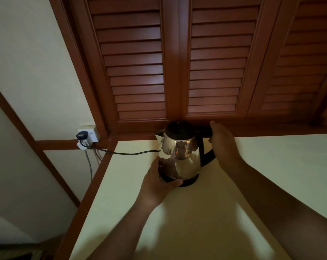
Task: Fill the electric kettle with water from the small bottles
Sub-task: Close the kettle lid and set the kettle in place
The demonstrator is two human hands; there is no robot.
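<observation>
My left hand (pixel 157 184) clasps the kettle (pixel 179 156) at its base, my right hand (pixel 224 147) meets its handle (grasp unclear). The cord (pixel 128 153) runs to the wall socket (pixel 89 136), with louvred doors (pixel 136 62) close behind.

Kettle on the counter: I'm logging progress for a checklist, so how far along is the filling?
Done: little. The kettle stands on the counter, its cord plugged in at the wall socket. In hand: the left hand holds its base, and the right hand lies against its black grip. Left: the lid looks closed, no bottles are in view, and no water is being poured.
</observation>
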